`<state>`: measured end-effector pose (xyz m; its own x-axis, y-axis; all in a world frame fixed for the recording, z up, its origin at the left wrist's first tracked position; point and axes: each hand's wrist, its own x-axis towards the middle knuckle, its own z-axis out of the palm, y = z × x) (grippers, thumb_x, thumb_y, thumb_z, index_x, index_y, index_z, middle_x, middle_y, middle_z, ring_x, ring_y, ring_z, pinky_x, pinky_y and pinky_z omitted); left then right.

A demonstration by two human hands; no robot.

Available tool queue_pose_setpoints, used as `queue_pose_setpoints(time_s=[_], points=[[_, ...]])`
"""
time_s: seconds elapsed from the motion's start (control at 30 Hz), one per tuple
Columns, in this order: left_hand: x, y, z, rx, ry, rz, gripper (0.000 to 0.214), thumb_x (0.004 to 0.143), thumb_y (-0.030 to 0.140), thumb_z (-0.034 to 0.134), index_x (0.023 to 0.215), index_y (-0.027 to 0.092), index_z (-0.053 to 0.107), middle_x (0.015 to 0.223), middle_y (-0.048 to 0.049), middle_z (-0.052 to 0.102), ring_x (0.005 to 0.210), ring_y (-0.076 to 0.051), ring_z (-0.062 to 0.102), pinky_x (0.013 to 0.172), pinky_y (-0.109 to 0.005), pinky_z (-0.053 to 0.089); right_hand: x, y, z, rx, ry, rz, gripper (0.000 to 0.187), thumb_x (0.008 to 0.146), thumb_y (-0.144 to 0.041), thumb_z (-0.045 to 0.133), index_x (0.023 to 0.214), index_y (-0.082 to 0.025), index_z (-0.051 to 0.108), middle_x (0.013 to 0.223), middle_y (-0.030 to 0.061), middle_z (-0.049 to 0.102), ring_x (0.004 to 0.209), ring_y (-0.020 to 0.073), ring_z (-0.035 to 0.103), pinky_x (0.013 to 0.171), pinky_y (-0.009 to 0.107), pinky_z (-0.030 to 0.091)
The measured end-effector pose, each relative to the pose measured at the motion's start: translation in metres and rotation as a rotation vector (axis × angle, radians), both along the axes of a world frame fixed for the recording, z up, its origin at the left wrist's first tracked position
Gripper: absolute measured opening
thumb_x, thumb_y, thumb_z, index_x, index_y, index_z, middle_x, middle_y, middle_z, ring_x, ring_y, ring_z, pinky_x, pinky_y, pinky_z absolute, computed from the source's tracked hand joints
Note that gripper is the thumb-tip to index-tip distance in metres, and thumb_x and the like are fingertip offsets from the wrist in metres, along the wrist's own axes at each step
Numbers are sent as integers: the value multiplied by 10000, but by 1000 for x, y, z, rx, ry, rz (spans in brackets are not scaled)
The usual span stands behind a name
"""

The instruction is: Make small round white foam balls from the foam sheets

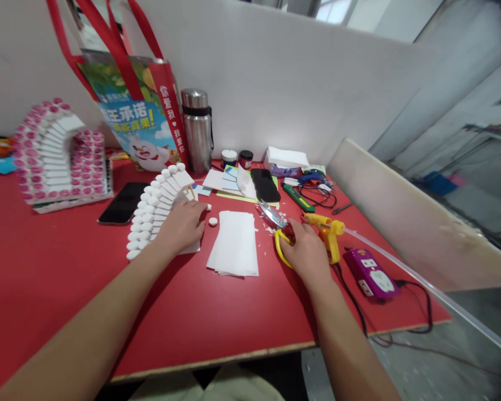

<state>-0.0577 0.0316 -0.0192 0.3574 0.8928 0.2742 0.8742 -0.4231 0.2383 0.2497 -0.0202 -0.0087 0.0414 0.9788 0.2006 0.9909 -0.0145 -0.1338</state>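
My left hand (183, 225) rests over the inner side of a white arched craft piece (154, 203), whose curved edge is covered with rows of round white discs. Its thumb and forefinger are apart, and the other fingers are partly hidden. By the fingertips lies a small white piece; another white disc (212, 221) sits on the table just beyond the thumb. My right hand (307, 250) is closed around the yellow and red handles of a pair of scissors (271, 214), with the blades pointing away. Between the hands lies a stack of white paper strips (236, 243).
A yellow glue gun (328, 231) with a long clear stick stands right of my right hand, near a purple power socket (369, 273) and cables. Behind are phones, a green cutter (298, 197), jars and a steel flask (197, 131). A pink-dotted arch (58, 156) stands left.
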Motion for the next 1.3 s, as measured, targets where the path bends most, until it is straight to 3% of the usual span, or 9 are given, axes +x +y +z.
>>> queue_pose_setpoints(time_s=[0.17, 0.33, 0.43, 0.5, 0.6, 0.73, 1.0, 1.17, 1.3], points=[[0, -4, -2, 54, 51, 15, 359, 872, 175, 495, 1179, 116, 672, 1112, -201, 737, 1051, -369, 651, 989, -547, 464, -11, -4, 8, -46, -176, 61, 444, 975, -275, 521, 1361, -70, 602, 1088, 213, 676, 993, 313, 656, 843, 362, 470], [-1, -5, 2, 60, 99, 61, 336, 854, 133, 477, 1112, 123, 692, 1033, -207, 743, 979, -370, 666, 902, -524, 495, -32, -5, 47, -207, -310, 145, 294, 994, -247, 511, 1082, -68, 728, 1013, 240, 702, 1022, 366, 661, 873, 423, 468], [5, -2, 14, 24, 125, 90, 275, 875, 159, 476, 1027, 134, 704, 968, -198, 747, 927, -359, 686, 828, -483, 508, -61, -11, 74, -199, -242, 333, 226, 974, -293, 605, 1049, -116, 725, 1088, 210, 701, 1043, 333, 667, 834, 382, 485], [12, -1, 24, 51, 86, 116, 259, 896, 198, 488, 1026, 143, 705, 976, -180, 751, 936, -343, 695, 831, -464, 509, -85, -15, 82, -269, -185, 524, 393, 867, -436, 764, 1122, -143, 702, 1150, 173, 688, 1018, 325, 670, 791, 372, 498], [19, -3, 32, 119, -88, 97, 309, 926, 255, 506, 1150, 145, 688, 1073, -146, 759, 1025, -309, 691, 909, -440, 508, -114, -14, 74, -399, -190, 617, 683, 695, -525, 892, 1188, -107, 672, 1183, 186, 674, 1009, 348, 674, 745, 373, 494], [18, -14, 26, 185, -339, 89, 303, 972, 244, 472, 1160, 136, 683, 1016, -117, 757, 970, -255, 687, 915, -400, 512, -119, 1, 50, -488, -51, 703, 270, 863, -375, 726, 1026, -161, 718, 1050, 119, 730, 871, 246, 674, 650, 302, 399], [18, -24, 15, 125, -591, 23, 328, 1017, 308, 469, 1248, 166, 653, 1146, -123, 745, 1081, -248, 678, 1005, -426, 503, -80, 25, 35, -472, 710, 622, 65, 778, -213, 647, 729, -171, 642, 692, -20, 630, 654, 124, 545, 612, 236, 384], [30, -25, 12, -171, -1060, 7, 480, 1003, 476, 535, 1391, 195, 561, 1403, -151, 658, 1322, -261, 609, 1121, -447, 471, -40, 50, 46, 170, 1285, 155, 144, 730, -317, 705, 724, -199, 623, 692, -33, 611, 660, 136, 551, 657, 259, 474], [38, -27, 15, -453, -1408, -30, 536, 976, 532, 574, 1385, 188, 545, 1458, -176, 617, 1361, -271, 593, 1141, -450, 478, -32, 59, 48, -84, 1819, 126, 171, 733, -343, 702, 827, -212, 646, 830, 26, 732, 857, 211, 688, 803, 330, 579]])
